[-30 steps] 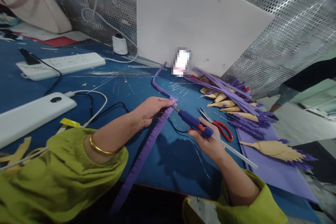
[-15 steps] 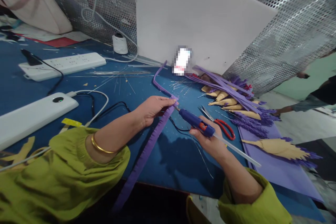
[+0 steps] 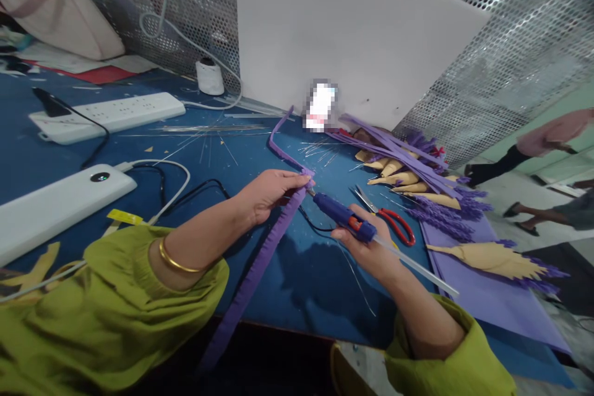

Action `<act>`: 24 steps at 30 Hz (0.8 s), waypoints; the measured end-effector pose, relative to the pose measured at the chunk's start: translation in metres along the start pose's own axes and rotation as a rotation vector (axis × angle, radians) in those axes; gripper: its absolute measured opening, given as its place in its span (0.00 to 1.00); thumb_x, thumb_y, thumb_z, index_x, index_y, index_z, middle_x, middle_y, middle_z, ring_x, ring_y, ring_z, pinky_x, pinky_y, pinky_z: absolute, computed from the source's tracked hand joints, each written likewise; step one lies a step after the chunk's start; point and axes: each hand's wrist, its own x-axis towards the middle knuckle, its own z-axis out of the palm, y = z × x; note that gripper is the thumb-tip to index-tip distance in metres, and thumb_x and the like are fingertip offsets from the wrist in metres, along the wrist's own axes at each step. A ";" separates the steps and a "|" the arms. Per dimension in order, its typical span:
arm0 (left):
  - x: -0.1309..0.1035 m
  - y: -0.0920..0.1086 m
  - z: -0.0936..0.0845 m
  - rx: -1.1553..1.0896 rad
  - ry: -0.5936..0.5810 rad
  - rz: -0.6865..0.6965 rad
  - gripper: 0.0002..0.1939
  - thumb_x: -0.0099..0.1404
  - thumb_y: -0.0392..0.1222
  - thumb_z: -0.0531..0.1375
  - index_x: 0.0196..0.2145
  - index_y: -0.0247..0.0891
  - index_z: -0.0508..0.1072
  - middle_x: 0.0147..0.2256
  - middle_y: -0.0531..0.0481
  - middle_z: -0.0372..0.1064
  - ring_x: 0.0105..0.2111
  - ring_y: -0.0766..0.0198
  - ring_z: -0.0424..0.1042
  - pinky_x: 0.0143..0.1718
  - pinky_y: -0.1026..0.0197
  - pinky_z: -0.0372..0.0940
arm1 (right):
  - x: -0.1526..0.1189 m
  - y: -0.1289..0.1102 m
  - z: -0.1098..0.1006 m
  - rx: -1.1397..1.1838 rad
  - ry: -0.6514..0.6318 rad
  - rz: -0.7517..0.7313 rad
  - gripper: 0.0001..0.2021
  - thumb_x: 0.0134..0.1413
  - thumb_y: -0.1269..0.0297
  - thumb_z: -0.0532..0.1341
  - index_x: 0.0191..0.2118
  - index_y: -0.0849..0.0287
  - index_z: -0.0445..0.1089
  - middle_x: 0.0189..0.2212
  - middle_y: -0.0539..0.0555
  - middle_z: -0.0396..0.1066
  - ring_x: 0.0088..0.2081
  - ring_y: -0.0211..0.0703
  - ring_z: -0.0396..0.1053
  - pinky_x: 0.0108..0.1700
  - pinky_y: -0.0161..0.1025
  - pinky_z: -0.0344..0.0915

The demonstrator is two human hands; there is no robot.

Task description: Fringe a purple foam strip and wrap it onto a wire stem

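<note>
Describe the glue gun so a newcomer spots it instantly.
At the blue table, find the right hand. It grips the glue gun, aimed at the purple strip. A dark blue body and trailing pale stick distinguish it from the red-handled scissors nearby.

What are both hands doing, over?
Left hand pinching long, flat purple strip. Right hand gripping blue plastic glue gun, nozzle close to strip. Red-handled metal scissors near right hand, not between hands.

You have two bare hands (image 3: 266, 196) (image 3: 371, 250), one blue plastic glue gun (image 3: 336, 210) at four o'clock, one pair of red-handled metal scissors (image 3: 382, 213) there too, one white plastic power strip (image 3: 125, 111) at ten, one white spool (image 3: 210, 79) at eleven, one gold metal bangle (image 3: 172, 263).
</note>
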 end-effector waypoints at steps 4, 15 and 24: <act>0.000 0.000 -0.001 0.002 0.001 -0.005 0.17 0.47 0.49 0.71 0.31 0.35 0.81 0.28 0.47 0.75 0.26 0.67 0.65 0.30 0.62 0.57 | 0.001 -0.002 -0.001 -0.004 -0.012 -0.009 0.23 0.51 0.43 0.64 0.25 0.56 0.55 0.19 0.43 0.52 0.22 0.34 0.50 0.24 0.34 0.49; -0.004 0.003 0.002 0.020 0.021 -0.009 0.12 0.53 0.46 0.69 0.31 0.34 0.81 0.27 0.49 0.74 0.27 0.67 0.65 0.31 0.63 0.55 | -0.001 0.000 0.000 -0.016 -0.010 -0.040 0.23 0.52 0.46 0.65 0.25 0.56 0.55 0.19 0.43 0.51 0.23 0.33 0.48 0.24 0.33 0.49; -0.002 0.001 0.000 0.015 0.011 -0.004 0.14 0.49 0.48 0.70 0.30 0.35 0.81 0.29 0.48 0.75 0.29 0.66 0.66 0.32 0.62 0.55 | -0.001 -0.003 -0.001 -0.005 -0.030 -0.031 0.22 0.52 0.45 0.64 0.25 0.56 0.56 0.19 0.43 0.51 0.22 0.33 0.49 0.24 0.34 0.49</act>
